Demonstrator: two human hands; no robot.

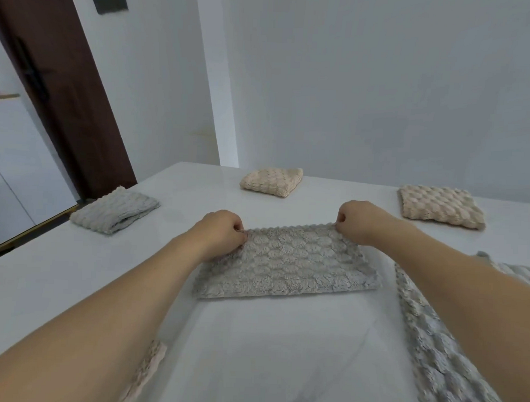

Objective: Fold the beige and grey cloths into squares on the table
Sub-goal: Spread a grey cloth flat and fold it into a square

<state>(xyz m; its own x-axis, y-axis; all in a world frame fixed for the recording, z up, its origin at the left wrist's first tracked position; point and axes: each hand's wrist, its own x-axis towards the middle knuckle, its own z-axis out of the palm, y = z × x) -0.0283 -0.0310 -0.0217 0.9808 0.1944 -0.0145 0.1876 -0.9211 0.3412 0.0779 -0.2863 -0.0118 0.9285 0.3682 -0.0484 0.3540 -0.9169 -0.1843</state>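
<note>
Centrally, the grey cloth lies on the white table; the left hand and right hand pinch its far corners. Folded beige cloths rest far, near the white wall.

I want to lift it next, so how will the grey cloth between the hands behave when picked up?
The grey cloth will probably flop: it is soft, fluffy fabric that already bends at its folded near edge. It looks light, since the left hand and right hand raise its far corners with fingertip pinches. Its textured pile should grip, not slide, on the table.
</note>
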